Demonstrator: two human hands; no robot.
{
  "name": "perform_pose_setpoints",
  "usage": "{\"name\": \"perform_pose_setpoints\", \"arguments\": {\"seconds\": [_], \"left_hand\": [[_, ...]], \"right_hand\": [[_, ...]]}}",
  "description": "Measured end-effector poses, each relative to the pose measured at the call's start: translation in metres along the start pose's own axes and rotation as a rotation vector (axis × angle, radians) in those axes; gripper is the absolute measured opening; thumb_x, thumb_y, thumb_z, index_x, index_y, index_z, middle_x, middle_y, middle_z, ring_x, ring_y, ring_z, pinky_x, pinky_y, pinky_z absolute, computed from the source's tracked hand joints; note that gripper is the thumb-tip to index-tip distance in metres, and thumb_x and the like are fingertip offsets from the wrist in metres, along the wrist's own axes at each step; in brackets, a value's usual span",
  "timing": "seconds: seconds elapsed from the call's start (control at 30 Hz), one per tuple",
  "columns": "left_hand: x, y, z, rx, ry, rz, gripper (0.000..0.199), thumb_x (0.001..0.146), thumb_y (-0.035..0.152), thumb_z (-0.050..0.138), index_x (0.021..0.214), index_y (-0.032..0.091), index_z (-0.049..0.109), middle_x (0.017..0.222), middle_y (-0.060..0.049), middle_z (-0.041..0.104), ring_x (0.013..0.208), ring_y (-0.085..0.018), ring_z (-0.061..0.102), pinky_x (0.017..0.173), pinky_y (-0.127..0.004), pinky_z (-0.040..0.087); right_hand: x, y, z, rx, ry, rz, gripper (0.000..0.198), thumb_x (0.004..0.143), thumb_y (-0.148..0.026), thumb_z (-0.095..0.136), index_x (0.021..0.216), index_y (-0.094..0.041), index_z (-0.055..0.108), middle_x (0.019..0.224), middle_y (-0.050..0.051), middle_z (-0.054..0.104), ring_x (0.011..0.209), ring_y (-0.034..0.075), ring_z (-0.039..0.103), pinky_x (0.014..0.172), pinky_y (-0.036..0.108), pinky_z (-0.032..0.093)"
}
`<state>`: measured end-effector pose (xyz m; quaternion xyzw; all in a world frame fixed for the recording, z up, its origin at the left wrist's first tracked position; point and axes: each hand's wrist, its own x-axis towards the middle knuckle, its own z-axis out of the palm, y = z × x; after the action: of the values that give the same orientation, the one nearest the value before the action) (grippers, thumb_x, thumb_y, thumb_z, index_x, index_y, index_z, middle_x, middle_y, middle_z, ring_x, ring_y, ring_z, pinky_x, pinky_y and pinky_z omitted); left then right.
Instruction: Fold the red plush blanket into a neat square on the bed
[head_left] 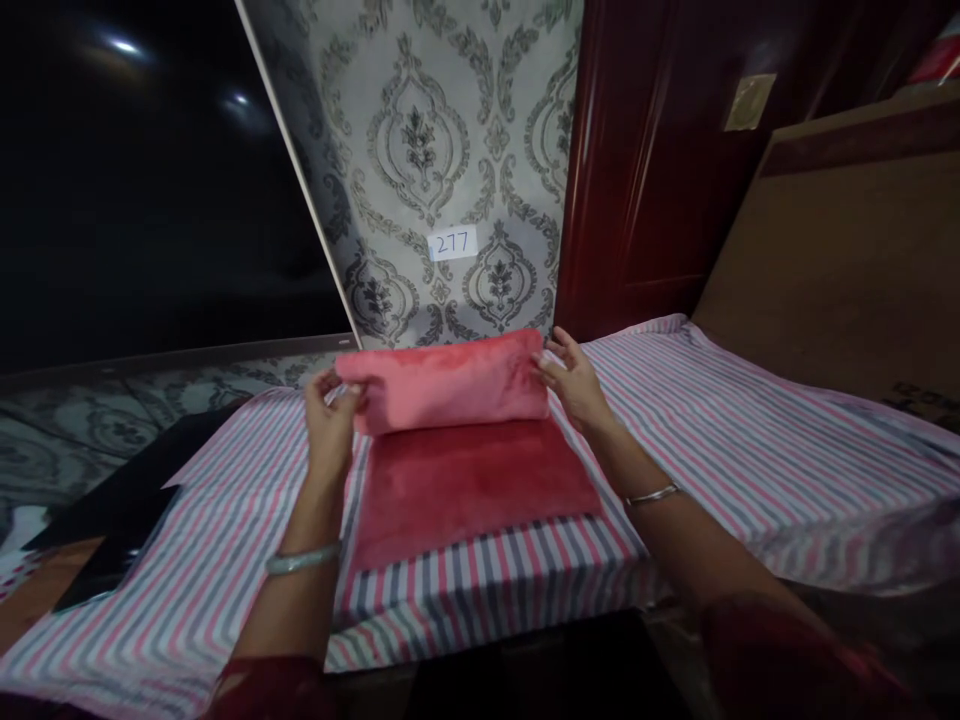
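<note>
A plush pink-red cloth (pixel 480 480) lies on the striped cover, its far part folded up and over into a raised, lighter pink flap. My left hand (pixel 330 405) pinches the flap's left end between thumb and fingers. At the opposite end, my right hand (pixel 574 380) has its thumb and fingertips on the flap's right edge, with the other fingers raised a little. The near part of the cloth lies flat, reaching close to the table's front edge. Both wrists wear bangles. What is under the flap is hidden.
A pink, white and grey striped cover (pixel 735 430) drapes over the table. Behind are patterned wallpaper with a paper label (pixel 452 243) reading 277 and a dark red door frame (pixel 630 180). A large black screen (pixel 150 200) stands left; a cardboard box (pixel 847 260) leans right.
</note>
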<state>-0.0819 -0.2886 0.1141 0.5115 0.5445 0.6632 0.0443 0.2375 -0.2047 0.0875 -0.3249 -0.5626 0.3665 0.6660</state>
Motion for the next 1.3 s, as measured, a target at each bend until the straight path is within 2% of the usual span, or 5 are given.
{"name": "perform_pose_setpoints", "arguments": {"seconds": [0.23, 0.57, 0.87, 1.1, 1.3], "left_hand": [[-0.03, -0.07, 0.042, 0.749, -0.526, 0.27, 0.063, 0.083, 0.029, 0.057, 0.144, 0.013, 0.048, 0.153, -0.02, 0.044, 0.145, -0.038, 0.034, 0.117, -0.059, 0.026], [-0.042, -0.096, 0.026, 0.749, -0.516, 0.325, 0.062, 0.085, 0.029, 0.051, 0.145, 0.014, 0.047, 0.156, -0.016, 0.042, 0.146, -0.032, 0.033, 0.119, -0.052, 0.026], [-0.055, -0.105, -0.017, 0.529, -0.235, -0.323, 0.073, 0.076, 0.047, 0.053, 0.136, 0.007, 0.055, 0.09, -0.01, 0.071, 0.083, -0.028, 0.068, 0.075, -0.039, 0.054], [-0.056, -0.096, -0.017, 0.23, -0.211, -0.575, 0.065, 0.064, 0.051, 0.064, 0.112, 0.008, 0.068, 0.076, -0.007, 0.07, 0.068, -0.023, 0.064, 0.058, -0.03, 0.048], [-0.06, -0.09, -0.018, 0.161, -0.18, -0.582, 0.063, 0.056, 0.056, 0.068, 0.101, 0.012, 0.068, 0.071, -0.004, 0.067, 0.065, -0.021, 0.063, 0.057, -0.03, 0.048]], "right_hand": [[-0.051, 0.066, 0.02, -1.085, -0.39, -0.286, 0.061, 0.09, -0.027, 0.054, 0.15, -0.026, 0.043, 0.159, 0.01, 0.036, 0.149, 0.033, 0.022, 0.118, 0.063, 0.019], [-0.061, 0.078, 0.007, -0.999, -0.439, -0.271, 0.068, 0.088, -0.021, 0.054, 0.153, -0.029, 0.037, 0.161, 0.006, 0.031, 0.151, 0.028, 0.016, 0.119, 0.059, 0.021], [-0.075, 0.095, -0.038, -0.711, -0.232, -0.122, 0.07, 0.086, -0.023, 0.052, 0.154, -0.026, 0.036, 0.151, 0.009, 0.046, 0.138, 0.026, 0.045, 0.115, 0.05, 0.035], [-0.055, 0.066, -0.002, -1.07, -0.176, -0.198, 0.076, 0.081, -0.022, 0.065, 0.153, -0.028, 0.038, 0.161, 0.012, 0.027, 0.14, 0.035, 0.035, 0.109, 0.052, 0.038], [-0.017, 0.062, 0.033, -1.23, -0.371, -0.14, 0.053, 0.09, -0.018, 0.053, 0.142, -0.029, 0.053, 0.154, 0.011, 0.041, 0.136, 0.035, 0.036, 0.103, 0.055, 0.041]]}}
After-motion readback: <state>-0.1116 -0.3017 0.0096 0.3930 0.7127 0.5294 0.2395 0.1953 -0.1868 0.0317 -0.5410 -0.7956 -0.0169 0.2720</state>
